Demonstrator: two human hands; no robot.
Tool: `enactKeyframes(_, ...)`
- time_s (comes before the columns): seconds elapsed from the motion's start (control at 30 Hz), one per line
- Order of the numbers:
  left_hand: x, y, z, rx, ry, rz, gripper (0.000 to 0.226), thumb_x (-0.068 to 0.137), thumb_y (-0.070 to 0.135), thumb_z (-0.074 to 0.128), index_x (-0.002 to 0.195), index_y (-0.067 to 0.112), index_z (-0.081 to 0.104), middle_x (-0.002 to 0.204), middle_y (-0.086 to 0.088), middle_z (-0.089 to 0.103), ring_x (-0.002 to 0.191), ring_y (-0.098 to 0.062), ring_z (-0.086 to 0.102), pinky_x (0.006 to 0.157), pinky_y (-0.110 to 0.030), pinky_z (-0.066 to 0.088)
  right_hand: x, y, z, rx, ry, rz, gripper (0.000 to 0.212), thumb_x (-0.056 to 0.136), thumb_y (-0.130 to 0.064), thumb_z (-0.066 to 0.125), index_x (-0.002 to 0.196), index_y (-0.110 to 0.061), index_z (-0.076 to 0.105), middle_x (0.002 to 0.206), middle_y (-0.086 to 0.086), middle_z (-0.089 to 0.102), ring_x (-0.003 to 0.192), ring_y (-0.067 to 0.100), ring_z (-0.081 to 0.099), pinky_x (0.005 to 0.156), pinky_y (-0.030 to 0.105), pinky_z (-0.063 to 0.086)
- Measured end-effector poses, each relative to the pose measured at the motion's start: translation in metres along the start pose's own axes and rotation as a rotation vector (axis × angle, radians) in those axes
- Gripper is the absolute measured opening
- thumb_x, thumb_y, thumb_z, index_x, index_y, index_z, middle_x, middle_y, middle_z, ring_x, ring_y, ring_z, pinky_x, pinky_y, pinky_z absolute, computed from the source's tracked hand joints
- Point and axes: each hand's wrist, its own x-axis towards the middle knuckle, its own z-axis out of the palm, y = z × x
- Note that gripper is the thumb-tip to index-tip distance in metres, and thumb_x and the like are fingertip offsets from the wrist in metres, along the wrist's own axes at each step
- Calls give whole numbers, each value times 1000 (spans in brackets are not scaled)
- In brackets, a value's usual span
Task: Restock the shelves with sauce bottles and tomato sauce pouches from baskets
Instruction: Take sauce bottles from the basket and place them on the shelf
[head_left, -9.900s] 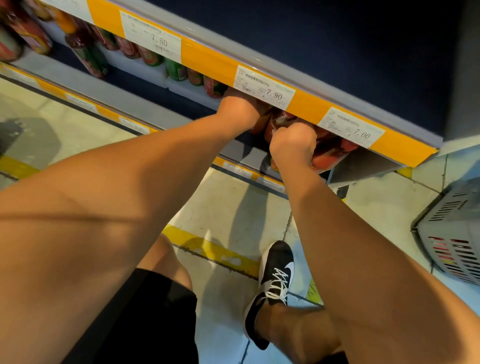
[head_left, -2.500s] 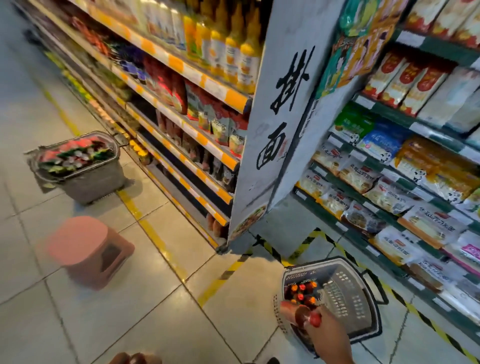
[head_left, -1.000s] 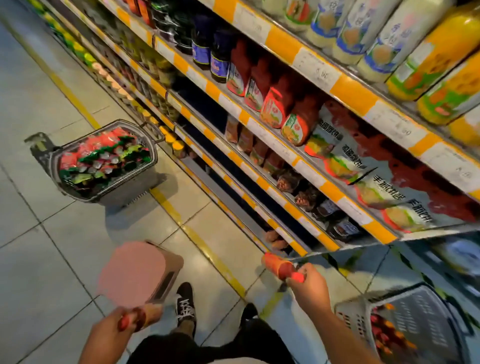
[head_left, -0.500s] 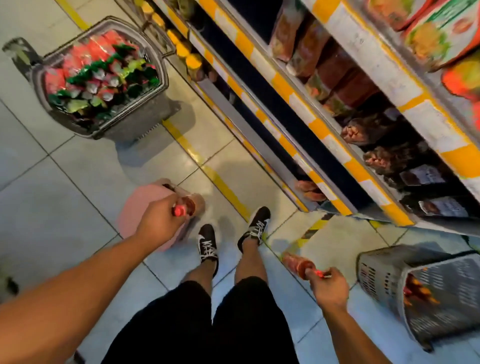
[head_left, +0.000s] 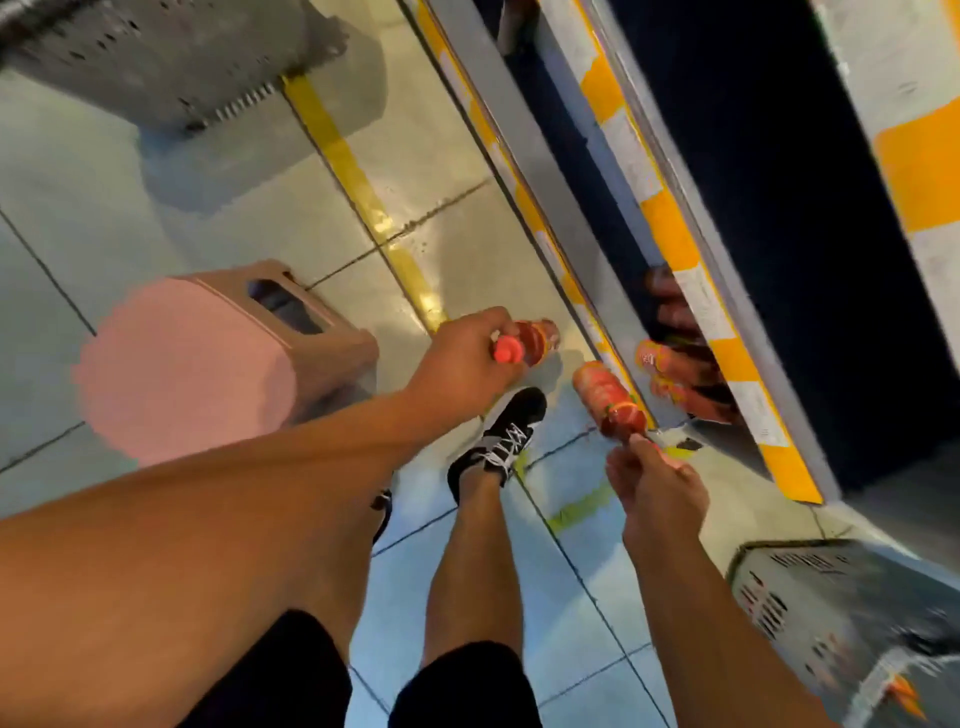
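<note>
My left hand (head_left: 462, 364) grips a red sauce bottle (head_left: 535, 340) near its red cap, the bottle pointing toward the bottom shelf. My right hand (head_left: 657, 488) holds a second red sauce bottle (head_left: 605, 395) by its cap end, its base aimed at the low shelf opening. Red bottles (head_left: 670, 364) lie on the bottom shelf behind the yellow-and-white price rail (head_left: 691, 291). A grey basket (head_left: 852, 613) stands at the lower right; its contents are blurred.
A pink stool (head_left: 208, 358) stands on the tiled floor at my left. Another grey basket (head_left: 171, 57) sits at the top left. A yellow floor line (head_left: 358, 176) runs along the shelf base. My legs and black shoes (head_left: 504, 436) are between the hands.
My view has dropped lower toward the bottom shelf. Both hands, each with a bottle, have moved forward to the low shelf opening; the left hand crossed from the stool toward the shelf.
</note>
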Motion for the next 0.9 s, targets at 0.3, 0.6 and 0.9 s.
enactKeyframes(0.3, 106, 31, 87, 63, 11, 93, 14, 80, 9, 73, 94, 11, 69, 85, -3, 69, 83, -30, 66, 73, -35, 51, 80, -51, 49, 149, -35, -15, 20, 90, -6, 72, 106, 1, 61, 90, 18, 69, 71, 24, 71, 82, 43, 63)
enactKeyframes(0.6, 147, 40, 140, 79, 15, 186, 11, 78, -3, 70, 80, 6, 64, 78, -9, 67, 76, -29, 65, 69, -48, 55, 131, -48, 49, 302, -86, 106, 39, 94, -17, 74, 128, -1, 61, 116, 17, 74, 93, 25, 78, 83, 36, 64)
enactKeyframes(0.9, 192, 52, 169, 265, -115, 186, 26, 91, 29, 73, 109, 11, 73, 102, -7, 73, 87, -24, 66, 77, -37, 56, 156, -43, 61, 250, -18, 40, 49, 91, -26, 79, 130, -2, 61, 115, 18, 74, 91, 29, 78, 77, 38, 64)
